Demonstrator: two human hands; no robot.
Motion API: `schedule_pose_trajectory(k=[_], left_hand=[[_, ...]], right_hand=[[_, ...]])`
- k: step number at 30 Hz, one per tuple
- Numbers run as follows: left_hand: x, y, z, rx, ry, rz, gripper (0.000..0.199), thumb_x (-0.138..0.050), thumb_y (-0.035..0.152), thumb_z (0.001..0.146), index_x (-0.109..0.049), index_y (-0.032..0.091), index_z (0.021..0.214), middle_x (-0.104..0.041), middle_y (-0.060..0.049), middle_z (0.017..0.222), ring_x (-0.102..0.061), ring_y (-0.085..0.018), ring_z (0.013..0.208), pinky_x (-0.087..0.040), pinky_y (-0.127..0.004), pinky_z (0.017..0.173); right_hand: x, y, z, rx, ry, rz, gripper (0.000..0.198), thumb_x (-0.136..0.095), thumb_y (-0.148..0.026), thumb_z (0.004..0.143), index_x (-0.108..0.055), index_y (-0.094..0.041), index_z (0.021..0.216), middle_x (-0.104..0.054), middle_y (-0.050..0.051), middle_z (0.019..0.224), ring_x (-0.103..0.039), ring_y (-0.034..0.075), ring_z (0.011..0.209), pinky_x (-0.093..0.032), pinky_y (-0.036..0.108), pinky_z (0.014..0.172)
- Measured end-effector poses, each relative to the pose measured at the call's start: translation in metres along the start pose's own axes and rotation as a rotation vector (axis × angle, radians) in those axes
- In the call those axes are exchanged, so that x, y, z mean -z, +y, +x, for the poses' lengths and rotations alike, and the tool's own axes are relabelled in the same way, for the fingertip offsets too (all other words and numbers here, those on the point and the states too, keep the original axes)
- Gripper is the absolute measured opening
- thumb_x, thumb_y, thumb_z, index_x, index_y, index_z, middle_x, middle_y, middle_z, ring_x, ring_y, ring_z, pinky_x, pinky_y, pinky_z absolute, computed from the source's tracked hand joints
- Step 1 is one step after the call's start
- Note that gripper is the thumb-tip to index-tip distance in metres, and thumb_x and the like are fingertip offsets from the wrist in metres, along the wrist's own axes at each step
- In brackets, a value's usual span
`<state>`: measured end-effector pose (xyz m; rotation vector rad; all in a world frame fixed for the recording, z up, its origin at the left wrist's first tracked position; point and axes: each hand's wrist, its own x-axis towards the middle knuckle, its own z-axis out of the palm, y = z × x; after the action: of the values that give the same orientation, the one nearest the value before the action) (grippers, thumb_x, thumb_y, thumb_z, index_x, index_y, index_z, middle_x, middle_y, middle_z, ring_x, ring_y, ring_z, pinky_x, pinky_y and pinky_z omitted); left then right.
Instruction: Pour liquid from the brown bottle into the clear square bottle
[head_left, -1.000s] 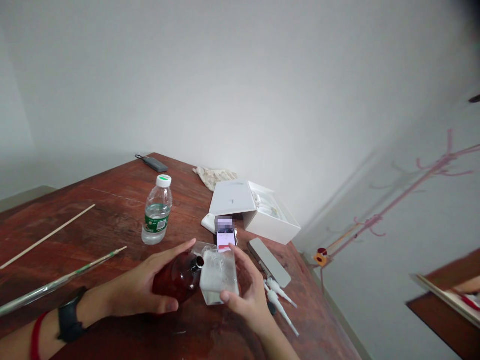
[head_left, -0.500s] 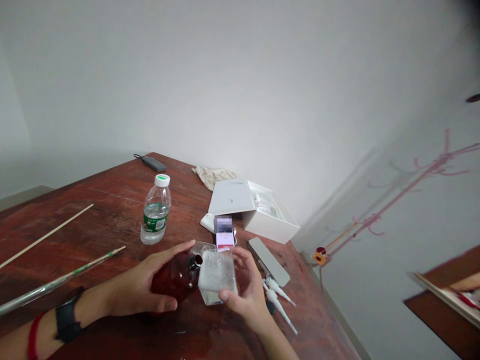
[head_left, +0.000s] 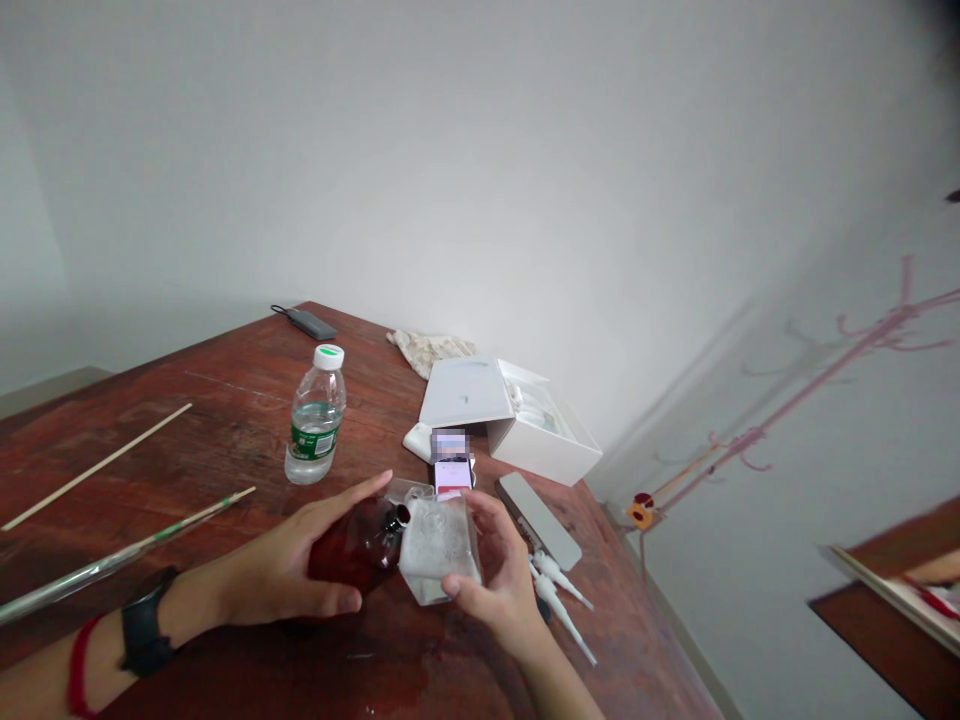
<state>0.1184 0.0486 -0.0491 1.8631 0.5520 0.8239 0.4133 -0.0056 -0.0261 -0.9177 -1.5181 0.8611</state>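
My left hand [head_left: 300, 565] is wrapped round a dark reddish-brown bottle [head_left: 352, 548], which is tilted so its open mouth points right. That mouth sits at the rim of a clear square container [head_left: 439, 545] with whitish, foamy contents. My right hand [head_left: 499, 570] grips the container from the right side, thumb at the front and fingers behind. Part of a clear plastic piece shows between the bottle and the container at the back; I cannot tell what it is. Right of my right hand lie white pump heads [head_left: 559, 600] with long nozzles.
A capped water bottle [head_left: 315, 420] stands upright at left. Thin wooden sticks [head_left: 97, 467] and a wrapped stick bundle [head_left: 127, 558] lie further left. Behind my hands are a phone [head_left: 452, 475], an open white box [head_left: 544, 435], a cloth [head_left: 429, 350] and a grey case [head_left: 540, 520].
The whole view has shifted slightly. Both hands keep their hold on the bottle and container, with the bottle's mouth still at the container's rim.
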Motion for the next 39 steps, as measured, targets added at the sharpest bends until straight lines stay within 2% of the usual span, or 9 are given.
schedule_pose_trajectory(k=[7,15,22,31,34,39], left_hand=[[-0.001,0.002,-0.002,-0.005,0.020,0.061,0.120,-0.079,0.084,0.085,-0.023,0.033,0.178,-0.043,-0.014,0.178,-0.045,-0.046,0.159,-0.034,-0.062,0.132],[0.000,0.008,-0.003,-0.015,-0.003,0.130,0.120,-0.080,0.085,0.085,-0.024,0.033,0.178,-0.044,-0.014,0.177,-0.047,-0.044,0.158,-0.034,-0.059,0.132],[-0.001,0.011,-0.002,-0.056,-0.003,0.164,0.118,-0.078,0.084,0.086,-0.028,0.030,0.177,-0.044,-0.015,0.176,-0.048,-0.043,0.157,-0.033,-0.057,0.133],[-0.004,0.020,-0.001,-0.134,-0.012,0.233,0.112,-0.082,0.081,0.087,-0.035,0.029,0.175,-0.057,-0.014,0.167,-0.061,-0.041,0.146,-0.046,-0.050,0.126],[-0.005,0.021,0.000,-0.147,-0.021,0.222,0.112,-0.081,0.082,0.086,-0.038,0.028,0.174,-0.060,-0.014,0.164,-0.063,-0.041,0.143,-0.048,-0.050,0.124],[-0.006,0.019,-0.001,-0.153,-0.026,0.227,0.112,-0.082,0.081,0.086,-0.038,0.027,0.173,-0.061,-0.014,0.162,-0.063,-0.041,0.143,-0.050,-0.049,0.123]], right_hand=[[0.011,-0.001,0.004,-0.008,-0.051,-0.053,0.081,-0.099,-0.057,0.073,-0.070,-0.028,0.142,-0.078,0.014,0.136,-0.074,0.040,0.125,-0.057,0.054,0.109],[0.013,-0.012,0.004,0.013,-0.038,-0.094,0.076,-0.096,-0.062,0.076,-0.075,-0.033,0.144,-0.077,0.012,0.137,-0.072,0.039,0.125,-0.054,0.053,0.111],[0.015,-0.021,0.007,0.046,-0.070,-0.128,0.076,-0.094,-0.065,0.077,-0.076,-0.033,0.144,-0.076,0.012,0.133,-0.071,0.038,0.122,-0.058,0.050,0.103],[0.023,-0.026,0.004,0.095,-0.092,-0.188,0.076,-0.098,-0.061,0.074,-0.075,-0.034,0.142,-0.075,0.012,0.131,-0.071,0.039,0.118,-0.059,0.049,0.098],[0.024,-0.029,0.003,0.122,-0.121,-0.187,0.071,-0.098,-0.059,0.076,-0.074,-0.036,0.139,-0.074,0.010,0.129,-0.070,0.037,0.117,-0.058,0.047,0.095],[0.028,-0.030,0.003,0.220,-0.178,-0.226,0.067,-0.096,-0.056,0.082,-0.072,-0.041,0.142,-0.076,0.008,0.129,-0.068,0.036,0.117,-0.056,0.051,0.100]])
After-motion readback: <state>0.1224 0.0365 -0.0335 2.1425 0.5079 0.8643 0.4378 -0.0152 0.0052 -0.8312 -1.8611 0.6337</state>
